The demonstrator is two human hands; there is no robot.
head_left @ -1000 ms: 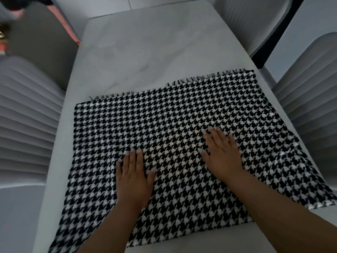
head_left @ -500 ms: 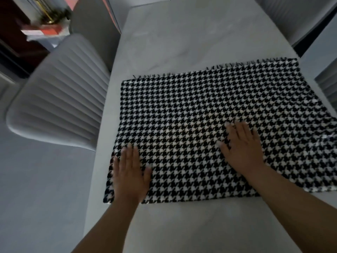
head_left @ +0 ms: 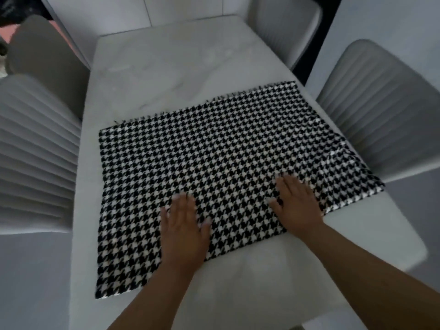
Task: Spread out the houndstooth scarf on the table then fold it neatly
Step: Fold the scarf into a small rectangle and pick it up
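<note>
While both hands lie palm-down on the houndstooth scarf [head_left: 214, 172], neither has hold of anything. The left hand [head_left: 184, 231] rests flat with its fingers straight and close together, thumb angled out to the side, pressing on the cloth close to the scarf's near edge, left of the middle. The right hand [head_left: 295, 206] is likewise flat, fingers straight and slightly spread, pressing the cloth near the near edge, to the right of the middle. The two hands are well apart, with a band of patterned fabric between them; both forearms reach in from the bottom of the view.

The black-and-white scarf lies spread as a broad rectangle across the pale marbled bench [head_left: 166, 75], turned at a slant to the bench's edges. A short fringe runs along its far edge. Its right end reaches the right rim of the bench, and there the fabric shows a slight wrinkle. Its near-left corner lies near the bench's left side.

Grey ribbed chairs stand round the bench: one on the left [head_left: 35, 151], one on the right [head_left: 381, 110], another at the far right [head_left: 285, 27], and a darker one at the far left [head_left: 45, 48]. The floor is pale grey.
</note>
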